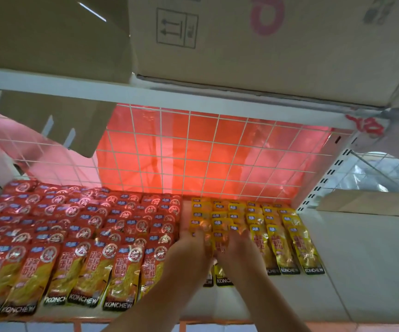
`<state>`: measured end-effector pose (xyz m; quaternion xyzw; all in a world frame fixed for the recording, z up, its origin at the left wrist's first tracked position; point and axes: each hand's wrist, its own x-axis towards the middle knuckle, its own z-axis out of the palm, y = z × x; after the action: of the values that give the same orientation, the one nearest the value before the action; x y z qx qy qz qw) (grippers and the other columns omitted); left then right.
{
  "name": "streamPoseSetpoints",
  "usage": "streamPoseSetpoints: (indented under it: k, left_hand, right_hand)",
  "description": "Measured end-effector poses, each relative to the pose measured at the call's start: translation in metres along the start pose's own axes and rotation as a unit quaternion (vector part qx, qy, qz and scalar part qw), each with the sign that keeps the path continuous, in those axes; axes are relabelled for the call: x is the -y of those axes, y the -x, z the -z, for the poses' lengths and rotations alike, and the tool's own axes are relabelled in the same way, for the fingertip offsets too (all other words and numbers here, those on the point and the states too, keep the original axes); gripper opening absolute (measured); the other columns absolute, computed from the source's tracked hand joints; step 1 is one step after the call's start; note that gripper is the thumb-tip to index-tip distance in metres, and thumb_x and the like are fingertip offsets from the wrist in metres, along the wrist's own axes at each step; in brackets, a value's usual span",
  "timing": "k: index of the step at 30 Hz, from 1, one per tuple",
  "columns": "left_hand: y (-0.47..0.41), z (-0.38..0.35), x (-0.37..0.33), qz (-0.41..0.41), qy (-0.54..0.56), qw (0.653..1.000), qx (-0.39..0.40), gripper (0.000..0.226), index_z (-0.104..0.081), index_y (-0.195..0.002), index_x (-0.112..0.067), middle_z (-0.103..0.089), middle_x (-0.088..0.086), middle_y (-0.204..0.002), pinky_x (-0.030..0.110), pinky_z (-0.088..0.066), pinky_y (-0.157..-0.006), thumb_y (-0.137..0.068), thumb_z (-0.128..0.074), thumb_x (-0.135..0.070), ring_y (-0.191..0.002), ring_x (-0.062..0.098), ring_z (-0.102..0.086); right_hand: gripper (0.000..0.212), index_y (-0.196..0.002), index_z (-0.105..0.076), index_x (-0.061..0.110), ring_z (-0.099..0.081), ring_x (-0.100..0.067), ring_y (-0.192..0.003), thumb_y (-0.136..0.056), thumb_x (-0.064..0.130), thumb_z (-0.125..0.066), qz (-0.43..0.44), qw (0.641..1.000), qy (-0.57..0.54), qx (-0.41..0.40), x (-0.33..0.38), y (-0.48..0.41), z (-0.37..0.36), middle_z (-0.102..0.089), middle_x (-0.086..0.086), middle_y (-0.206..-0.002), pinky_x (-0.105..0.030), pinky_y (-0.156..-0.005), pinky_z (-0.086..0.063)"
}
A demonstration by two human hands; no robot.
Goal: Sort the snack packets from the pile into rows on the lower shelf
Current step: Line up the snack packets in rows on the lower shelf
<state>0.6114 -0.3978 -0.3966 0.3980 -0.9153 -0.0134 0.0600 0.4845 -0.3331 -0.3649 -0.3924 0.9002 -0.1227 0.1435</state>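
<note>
Red snack packets [78, 226] lie in several overlapping rows across the left half of the lower shelf [352, 264]. Yellow snack packets [277, 233] lie in rows to their right. My left hand [189, 252] and my right hand [239, 248] reach in side by side and rest on the leftmost yellow rows, fingers stretched forward over the packets. The hands cover the packets beneath them; only the black lower ends of two packets [220, 279] show between my wrists. Whether a finger pinches a packet is hidden.
A white wire grid [205, 152] backs the shelf, with red sheeting behind it. Cardboard boxes [253, 44] sit on the upper shelf just overhead. A cardboard flap [57, 125] hangs at the left. The shelf's right part is bare white.
</note>
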Motion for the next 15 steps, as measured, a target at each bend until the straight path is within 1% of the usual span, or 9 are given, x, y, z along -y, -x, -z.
streamPoseSetpoints:
  k: [2, 4, 5, 7, 9, 11, 13, 15]
  left_hand:
    - [-0.002, 0.0, 0.0, -0.008, -0.002, 1.0, 0.004, 0.065, -0.038, -0.145, -0.019, -0.053, 0.009, -0.124, 0.035, -0.05, -0.071, -0.097, -0.04, -0.063, -0.092, 0.028, -0.064]
    - [-0.002, 0.003, 0.002, -0.005, -0.007, 1.0, 0.0, 0.064, -0.041, -0.142, -0.018, -0.056, 0.007, -0.118, 0.034, -0.046, -0.066, -0.096, -0.043, -0.063, -0.088, 0.026, -0.065]
    - [-0.001, 0.004, 0.002, -0.012, -0.017, 1.0, -0.001, 0.06, -0.043, -0.139, -0.017, -0.057, 0.007, -0.117, 0.034, -0.044, -0.065, -0.098, -0.041, -0.062, -0.088, 0.027, -0.064]
    - [-0.001, 0.007, 0.002, -0.012, -0.023, 1.0, -0.002, 0.056, -0.047, -0.135, -0.017, -0.058, 0.007, -0.113, 0.034, -0.044, -0.067, -0.1, -0.038, -0.059, -0.088, 0.026, -0.065]
    - [0.0, 0.014, 0.001, 0.016, 0.004, 1.0, -0.006, 0.056, -0.047, -0.133, -0.02, -0.06, 0.005, -0.108, 0.033, -0.049, -0.071, -0.097, -0.043, -0.063, -0.087, 0.024, -0.067]
    - [0.001, 0.023, 0.001, 0.041, 0.056, 0.998, -0.015, 0.058, -0.048, -0.131, -0.023, -0.061, 0.004, -0.107, 0.031, -0.054, -0.075, -0.093, -0.053, -0.066, -0.089, 0.023, -0.069]
    - [0.0, 0.037, 0.003, 0.052, 0.104, 0.993, -0.034, 0.057, -0.047, -0.133, -0.022, -0.063, 0.003, -0.107, 0.032, -0.058, -0.078, -0.092, -0.06, -0.061, -0.09, 0.021, -0.069]
    - [-0.005, 0.056, 0.008, 0.039, 0.138, 0.988, -0.054, 0.056, -0.044, -0.136, -0.021, -0.063, 0.002, -0.111, 0.034, -0.059, -0.078, -0.094, -0.062, -0.053, -0.091, 0.021, -0.07]
  right_hand:
    - [0.045, -0.121, -0.056, 0.024, -0.062, -0.028, -0.102, -0.085, 0.044, -0.072, 0.001, 1.0, 0.008, 0.003, 0.0, -0.002, -0.001, -0.045, -0.007, -0.125, -0.033, -0.068, -0.048]
    - [0.044, -0.124, -0.055, 0.024, -0.063, -0.028, -0.103, -0.087, 0.04, -0.072, -0.001, 1.0, 0.01, 0.008, 0.0, -0.004, -0.001, -0.044, -0.007, -0.128, -0.033, -0.068, -0.048]
    - [0.043, -0.125, -0.056, 0.025, -0.063, -0.028, -0.103, -0.087, 0.038, -0.071, -0.003, 1.0, 0.008, 0.009, 0.0, -0.004, -0.002, -0.044, -0.008, -0.13, -0.033, -0.067, -0.049]
    - [0.04, -0.124, -0.057, 0.025, -0.063, -0.027, -0.101, -0.087, 0.037, -0.069, 0.0, 1.0, 0.0, 0.009, -0.001, -0.005, -0.002, -0.044, -0.007, -0.13, -0.034, -0.068, -0.051]
    - [0.039, -0.122, -0.058, 0.025, -0.063, -0.026, -0.099, -0.087, 0.039, -0.069, 0.005, 1.0, -0.006, 0.011, -0.003, -0.004, 0.0, -0.045, -0.006, -0.128, -0.034, -0.069, -0.051]
    - [0.037, -0.117, -0.059, 0.025, -0.063, -0.024, -0.095, -0.085, 0.04, -0.067, 0.008, 1.0, -0.015, 0.01, -0.004, -0.004, 0.007, -0.048, -0.004, -0.121, -0.034, -0.069, -0.052]
    - [0.032, -0.11, -0.057, 0.025, -0.061, -0.022, -0.089, -0.084, 0.042, -0.065, 0.022, 1.0, -0.018, 0.004, -0.003, -0.004, 0.017, -0.05, -0.002, -0.113, -0.032, -0.065, -0.049]
    - [0.026, -0.101, -0.052, 0.028, -0.059, -0.019, -0.083, -0.085, 0.046, -0.064, 0.045, 0.999, -0.012, -0.009, 0.001, -0.006, 0.034, -0.052, 0.0, -0.107, -0.028, -0.058, -0.041]
